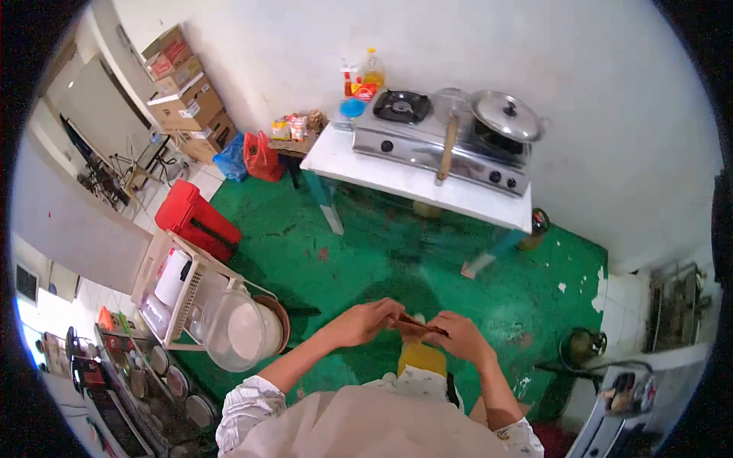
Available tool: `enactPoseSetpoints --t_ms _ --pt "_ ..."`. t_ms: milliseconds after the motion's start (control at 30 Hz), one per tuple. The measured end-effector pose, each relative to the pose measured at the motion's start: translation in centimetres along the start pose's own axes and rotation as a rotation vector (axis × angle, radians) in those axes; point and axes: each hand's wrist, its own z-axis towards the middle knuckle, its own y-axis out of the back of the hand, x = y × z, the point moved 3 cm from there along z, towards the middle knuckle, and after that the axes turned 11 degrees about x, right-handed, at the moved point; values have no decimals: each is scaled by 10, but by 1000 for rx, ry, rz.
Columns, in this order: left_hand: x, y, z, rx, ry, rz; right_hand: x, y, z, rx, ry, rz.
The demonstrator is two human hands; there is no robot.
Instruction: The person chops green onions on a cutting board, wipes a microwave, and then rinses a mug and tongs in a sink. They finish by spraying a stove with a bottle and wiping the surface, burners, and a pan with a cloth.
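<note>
The walls [305, 46] are plain white; the green floor [305, 252] shows worn white patches at the right; a white surface [366, 172] on pale legs stands against the far wall, carrying a steel gas stove [439, 141]; cardboard boxes [187, 107] are stacked at the left; a red case [197, 220] lies beside a white plastic rack [179, 294]; the light is bright and even.

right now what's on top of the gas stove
A pot under a metal lid sits on the right side, and a wooden-handled utensil lies across the middle; the left burner is bare. The lid hides whatever is in the pot.
</note>
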Motion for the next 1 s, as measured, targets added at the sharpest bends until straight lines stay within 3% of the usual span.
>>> enactPoseSetpoints --t_ms 100,200,267,300,400,467,533,567,600,633,700,767,900,967,1000 --pt "43 49 7 -2 174 33 -20 24 80 87 65 10" --pt "75 97 22 -143 260 85 -41 44 162 173 100 69" --pt "91 142 32 -360 337 119 -54 54 227 195 122 125" --pt "109 161 37 -359 351 118 -63 55 259 199 146 91" --pt "178 215 40 -429 440 456 -73 67 359 248 138 -16" --pt "215 261 48 -508 502 534 -84 74 427 120 199 19" --pt "243 304 60 -546 533 539 -82 88 487 -1 242 -136" --pt "253 327 64 -669 485 602 -81 91 515 -3 235 -131" --pt "263 347 67 -788 434 661 -79 97 537 -157 278 -190" --pt "275 362 72 -771 433 652 -79 100 553 -310 313 -247" --pt "297 390 78 -814 365 699 -85 97 581 -366 286 -286" --pt "346 393 76 -692 430 650 -96 84 602 -430 243 -324" --pt "447 376 65 -410 460 653 -145 11 608 -32 -155 -331" --pt "473 364 63 -311 449 599 -146 -12 588 302 -294 -230" --pt "483 362 69 -239 455 551 -151 -26 578 324 -277 -166"
